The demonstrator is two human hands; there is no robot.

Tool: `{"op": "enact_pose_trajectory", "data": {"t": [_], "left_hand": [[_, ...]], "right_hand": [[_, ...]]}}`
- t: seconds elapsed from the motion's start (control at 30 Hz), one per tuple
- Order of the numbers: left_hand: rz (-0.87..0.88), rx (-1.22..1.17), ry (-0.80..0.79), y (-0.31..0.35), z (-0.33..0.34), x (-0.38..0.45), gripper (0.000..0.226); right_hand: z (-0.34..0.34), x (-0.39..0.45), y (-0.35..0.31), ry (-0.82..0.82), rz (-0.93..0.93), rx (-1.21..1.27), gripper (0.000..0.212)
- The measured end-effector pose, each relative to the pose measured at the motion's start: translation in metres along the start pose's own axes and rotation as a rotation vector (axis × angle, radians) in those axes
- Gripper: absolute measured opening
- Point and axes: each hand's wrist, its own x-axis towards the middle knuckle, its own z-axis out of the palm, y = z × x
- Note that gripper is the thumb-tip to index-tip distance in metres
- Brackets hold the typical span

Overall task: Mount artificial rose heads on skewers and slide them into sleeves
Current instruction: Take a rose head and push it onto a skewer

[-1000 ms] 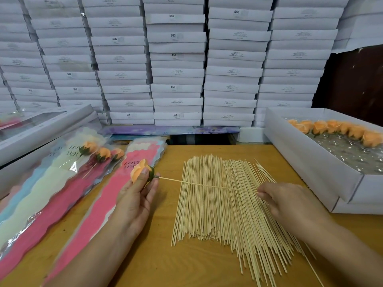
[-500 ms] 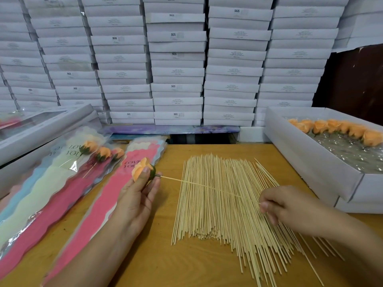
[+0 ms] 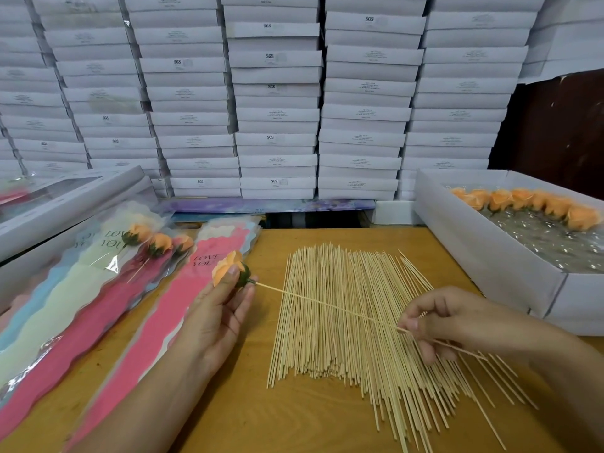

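Note:
My left hand (image 3: 217, 313) holds an orange rose head (image 3: 227, 267) with a green base between its fingertips, over a pink sleeve (image 3: 170, 308). A single wooden skewer (image 3: 327, 304) runs from the rose's base to my right hand (image 3: 451, 322), which pinches its far part above the skewer pile (image 3: 346, 322). Three sleeved roses (image 3: 157, 243) lie on the stack of sleeves at the left. Several loose orange rose heads (image 3: 529, 204) sit in the white box (image 3: 483, 253) at the right.
A tall wall of stacked white boxes (image 3: 274, 93) fills the back. An open grey box (image 3: 65, 204) leans at the far left. The wooden table (image 3: 261, 413) shows bare wood in front of the skewers.
My right hand has slid back along the skewer and lifted a little off the pile. The rose head in my left hand has hardly moved.

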Motion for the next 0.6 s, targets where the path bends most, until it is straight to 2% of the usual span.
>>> {"op": "enact_pose_trajectory", "data": {"t": [0.17,0.3,0.43,0.6], "left_hand": [[-0.056,0.06,-0.085,-0.011,0.008,-0.006,0.031],[-0.062,0.083,-0.109,-0.012,0.009,-0.009,0.02],[-0.062,0.083,-0.115,-0.01,0.009,-0.01,0.019],[-0.074,0.099,-0.132,-0.011,0.01,-0.012,0.019]], "right_hand": [[0.02,-0.001,-0.012,-0.151,0.023,0.152,0.01],[0.038,0.0,-0.015,-0.267,0.038,0.266,0.019],[0.048,0.002,-0.015,-0.307,0.074,0.27,0.025],[0.059,0.004,-0.016,-0.345,0.103,0.293,0.021]]}}
